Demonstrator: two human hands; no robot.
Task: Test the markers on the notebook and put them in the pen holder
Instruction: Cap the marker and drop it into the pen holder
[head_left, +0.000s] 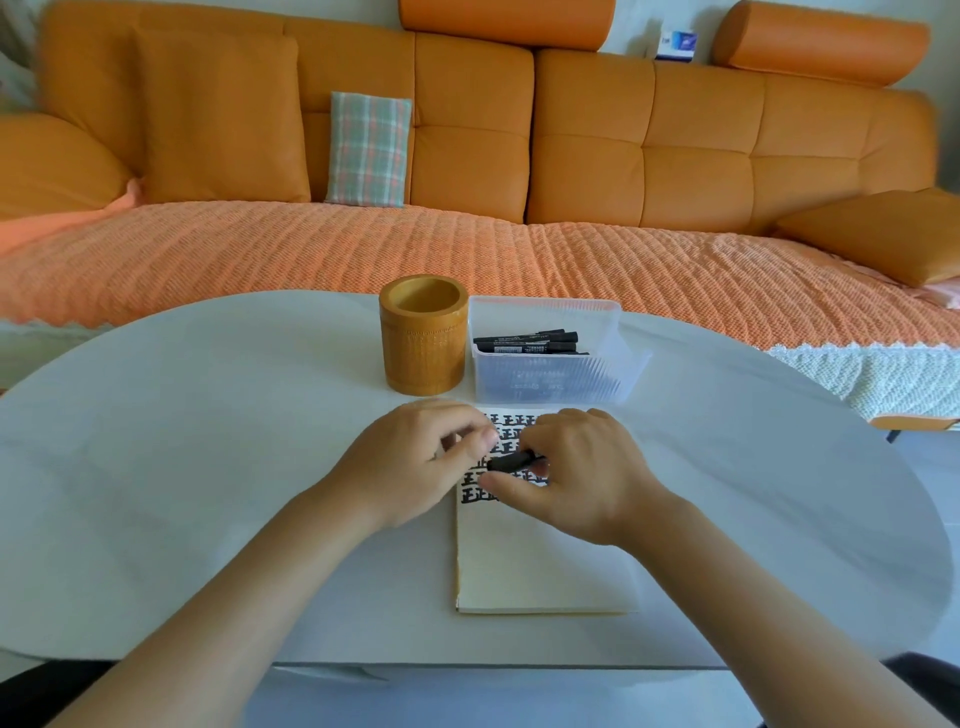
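Marker (511, 461) is being gripped by right hand (576, 478) over notebook (540, 561), likely for uncapping; left hand (410, 467) is curling alongside, its hold unclear.

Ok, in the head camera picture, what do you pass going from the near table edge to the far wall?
First the notebook → marker held above its page → clear box of markers → orange blanket → plaid cushion.
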